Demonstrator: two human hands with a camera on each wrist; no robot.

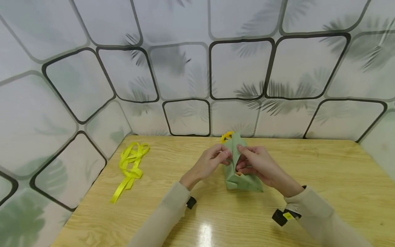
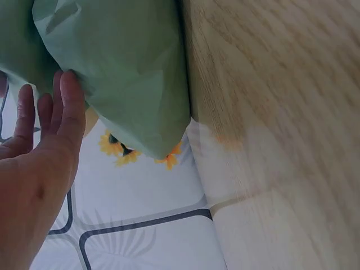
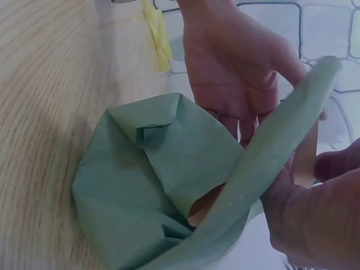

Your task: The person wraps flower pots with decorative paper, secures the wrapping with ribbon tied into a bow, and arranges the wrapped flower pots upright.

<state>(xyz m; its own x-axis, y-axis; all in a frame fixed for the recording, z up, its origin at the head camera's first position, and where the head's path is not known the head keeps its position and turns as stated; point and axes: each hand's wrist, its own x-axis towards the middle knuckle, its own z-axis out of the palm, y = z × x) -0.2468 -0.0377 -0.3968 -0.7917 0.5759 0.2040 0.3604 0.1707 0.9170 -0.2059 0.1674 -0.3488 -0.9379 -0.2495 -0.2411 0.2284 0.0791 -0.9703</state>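
Green wrapping paper [image 1: 243,183] forms a bundle on the table, its near end folded in. Small yellow sunflowers [image 1: 227,136] peek out at its far end; in the left wrist view, yellow blooms [image 2: 126,152] show beyond the paper's tip. My right hand [image 1: 257,163] pinches a raised flap of the paper between thumb and fingers. On the left side of the bundle, my left hand [image 1: 213,159] touches the paper with its fingertips, the fingers fairly straight in the left wrist view. A brown strip [image 3: 305,154] shows by the flap near my right thumb. Most of the contents are hidden.
A loose tangle of yellow ribbon [image 1: 131,164] lies on the left of the wooden table [image 1: 324,188]. Patterned cloth [image 1: 185,79] stands behind the table and along its left side. Each wrist carries a small black device.
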